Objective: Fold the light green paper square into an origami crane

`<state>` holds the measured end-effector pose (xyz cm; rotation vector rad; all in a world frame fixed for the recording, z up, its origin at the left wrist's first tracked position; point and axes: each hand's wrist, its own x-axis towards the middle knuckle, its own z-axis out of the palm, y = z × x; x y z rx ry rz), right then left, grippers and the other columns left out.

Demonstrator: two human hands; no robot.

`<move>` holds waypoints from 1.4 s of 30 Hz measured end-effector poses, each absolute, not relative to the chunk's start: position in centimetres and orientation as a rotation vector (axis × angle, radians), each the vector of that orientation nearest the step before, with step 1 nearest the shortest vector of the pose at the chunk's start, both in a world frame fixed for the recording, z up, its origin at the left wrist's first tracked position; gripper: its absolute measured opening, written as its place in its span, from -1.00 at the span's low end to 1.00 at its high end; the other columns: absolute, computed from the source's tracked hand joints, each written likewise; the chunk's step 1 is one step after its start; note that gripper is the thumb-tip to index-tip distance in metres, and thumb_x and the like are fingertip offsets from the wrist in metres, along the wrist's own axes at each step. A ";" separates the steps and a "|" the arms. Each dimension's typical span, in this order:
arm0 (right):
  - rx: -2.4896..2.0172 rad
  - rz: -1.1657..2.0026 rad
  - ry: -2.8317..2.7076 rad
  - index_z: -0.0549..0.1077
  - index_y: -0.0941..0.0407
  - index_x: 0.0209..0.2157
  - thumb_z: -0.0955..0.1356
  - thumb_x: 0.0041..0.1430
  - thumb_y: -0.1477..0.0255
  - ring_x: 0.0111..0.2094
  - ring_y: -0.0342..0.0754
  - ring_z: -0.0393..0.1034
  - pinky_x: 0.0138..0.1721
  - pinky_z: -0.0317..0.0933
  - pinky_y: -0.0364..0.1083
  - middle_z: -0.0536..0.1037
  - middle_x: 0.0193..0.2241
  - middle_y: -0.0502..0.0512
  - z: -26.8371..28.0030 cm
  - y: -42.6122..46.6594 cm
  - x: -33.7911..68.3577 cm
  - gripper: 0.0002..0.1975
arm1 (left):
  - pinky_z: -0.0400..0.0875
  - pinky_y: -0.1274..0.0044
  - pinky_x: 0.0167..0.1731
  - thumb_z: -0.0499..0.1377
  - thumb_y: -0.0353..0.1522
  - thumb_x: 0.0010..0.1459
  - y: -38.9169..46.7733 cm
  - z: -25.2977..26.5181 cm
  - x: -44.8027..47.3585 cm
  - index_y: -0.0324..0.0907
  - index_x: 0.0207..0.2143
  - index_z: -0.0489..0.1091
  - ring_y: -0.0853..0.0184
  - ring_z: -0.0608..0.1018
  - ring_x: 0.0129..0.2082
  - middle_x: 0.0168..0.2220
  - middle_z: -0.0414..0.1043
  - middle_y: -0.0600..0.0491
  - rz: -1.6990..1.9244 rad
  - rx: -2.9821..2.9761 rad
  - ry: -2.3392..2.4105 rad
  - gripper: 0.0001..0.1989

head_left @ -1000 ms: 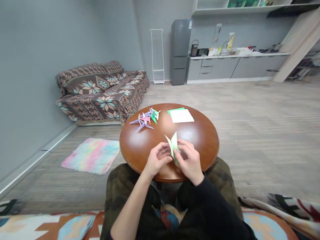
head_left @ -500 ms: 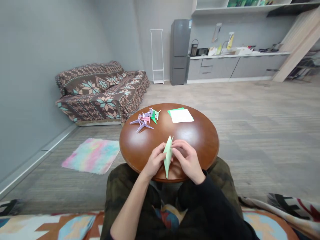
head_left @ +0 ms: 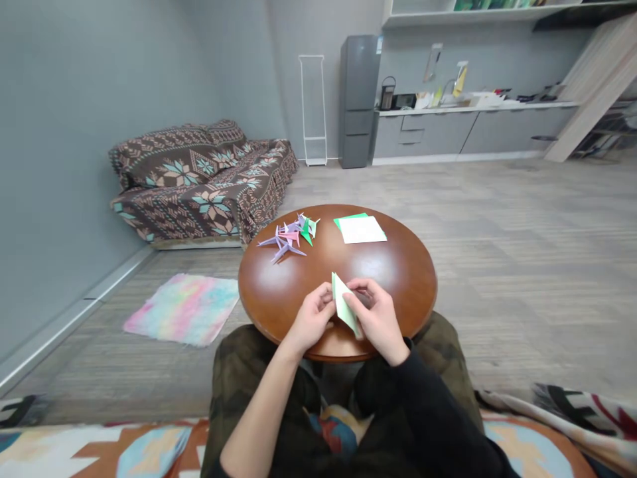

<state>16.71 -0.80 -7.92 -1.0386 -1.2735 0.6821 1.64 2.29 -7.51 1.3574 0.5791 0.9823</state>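
A pale green folded paper [head_left: 344, 305], long and pointed, is held over the near part of the round table. My left hand [head_left: 314, 318] is at its left edge, thumb and fingers closed on it; part of the grip is hidden behind the paper. On the other side my right hand [head_left: 377, 320] pinches the paper, with the thumb on its face and the fingers curled behind. Both hands are just above the brown wooden tabletop [head_left: 293, 292].
Several folded paper cranes [head_left: 288, 238] in purple, pink and green lie at the table's far left. White and green paper sheets [head_left: 362, 230] are stacked at the far right. Beyond stand a covered sofa [head_left: 204, 179] and a grey fridge [head_left: 359, 99]; a fluffy rug [head_left: 184, 309] lies left.
The folded paper has turned: its lower end has swung right toward my right hand, and its broad face shows now. My right thumb has moved onto that face.
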 end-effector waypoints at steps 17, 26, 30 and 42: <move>-0.994 0.491 -1.367 0.48 0.09 -0.41 0.37 0.15 0.55 -0.30 -0.03 0.43 -0.29 0.37 -0.06 0.48 -0.33 0.08 -8.2 -1.0 16.7 -0.90 | 0.34 0.56 -0.30 0.32 -0.20 0.13 2.5 -7.5 1.4 -0.21 -0.35 0.40 0.38 0.45 -0.39 -0.42 0.42 0.10 1.157 1.422 0.736 -0.73; -0.951 0.636 -1.596 0.49 0.08 -0.17 0.42 0.20 0.41 -0.14 0.03 0.47 -0.09 0.37 0.00 0.54 -0.14 0.14 -6.3 -2.1 17.0 -0.85 | 0.37 0.52 -0.18 0.29 -0.21 0.18 2.5 -7.5 1.2 -0.20 -0.27 0.46 0.33 0.46 -0.32 -0.34 0.44 0.08 1.113 1.482 0.717 -0.77; -0.996 0.665 -1.586 0.45 0.07 -0.10 0.49 0.10 0.44 -0.14 0.02 0.47 -0.06 0.37 -0.01 0.55 -0.13 0.11 -6.1 -2.1 16.5 -0.69 | 0.37 0.50 -0.13 0.26 -0.21 0.21 2.7 -8.0 1.2 -0.20 -0.22 0.46 0.29 0.47 -0.25 -0.29 0.45 0.05 1.112 1.457 0.712 -0.76; -1.131 0.110 -1.728 0.40 0.08 -0.05 0.49 0.13 0.36 0.00 0.18 0.40 0.02 0.26 0.15 0.51 -0.07 0.24 -7.3 -1.5 17.2 -0.63 | 0.39 0.54 -0.28 0.19 -0.15 0.25 2.3 -7.8 1.1 -0.25 -0.09 0.50 0.30 0.52 -0.31 -0.27 0.53 -0.02 1.039 1.346 0.667 -0.64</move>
